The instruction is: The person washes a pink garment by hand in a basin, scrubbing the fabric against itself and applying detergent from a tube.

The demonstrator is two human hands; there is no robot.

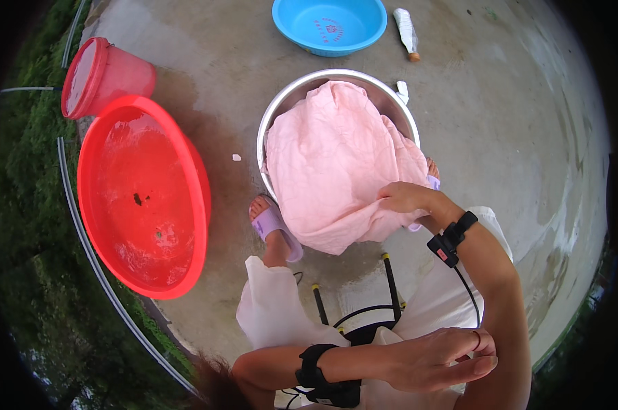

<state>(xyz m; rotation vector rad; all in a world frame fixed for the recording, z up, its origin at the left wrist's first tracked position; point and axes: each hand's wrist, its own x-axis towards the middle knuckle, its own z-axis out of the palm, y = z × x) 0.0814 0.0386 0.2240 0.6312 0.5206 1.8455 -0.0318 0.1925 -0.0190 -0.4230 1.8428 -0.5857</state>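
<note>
A large pink cloth point(334, 148) lies heaped in a round metal basin point(287, 97), and part of it hangs over the near rim. My right hand point(405, 198) grips a fold of this cloth at its lower right edge. Nearer my body, my left hand point(442, 359) is held across to the right, over my right forearm, with curled fingers. I see nothing in it, though its palm side is partly hidden. Each wrist wears a black strap with a small device and a cable.
At left stand a red basin point(199, 169) holding water and a pink bucket point(129, 74). A blue basin point(334, 48) is beyond the metal one, beside a plastic bottle point(407, 31). My slippered feet flank the metal basin; black stool legs point(391, 282) show below it.
</note>
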